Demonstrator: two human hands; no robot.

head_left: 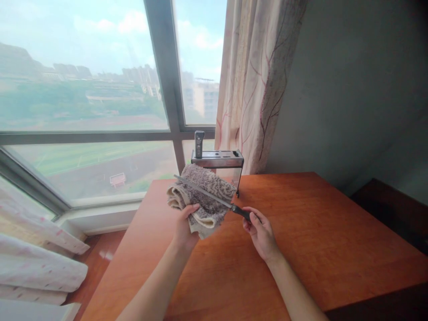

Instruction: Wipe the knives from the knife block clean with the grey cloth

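Observation:
My left hand [186, 226] is closed around a folded grey-brown towel [203, 185] with pale edging, holding it up above the table. The thumb presses on its near side. In my right hand [261, 232] is the black handle of a knife [204, 191], pinched between thumb and fingers. Its long, narrow grey blade lies across the towel, the tip pointing to the upper left. Just behind the towel stands a metal-framed knife block [219, 157] with slots in its top, partly hidden. A grey handle [199, 145] sticks up from its left end.
The reddish-brown wooden table [321, 232] spreads under both hands. A large window [83, 89] is beyond it on the left, with a patterned curtain [257, 80] behind the table. More curtain [36, 263] hangs at the lower left. A grey wall [351, 89] rises on the right.

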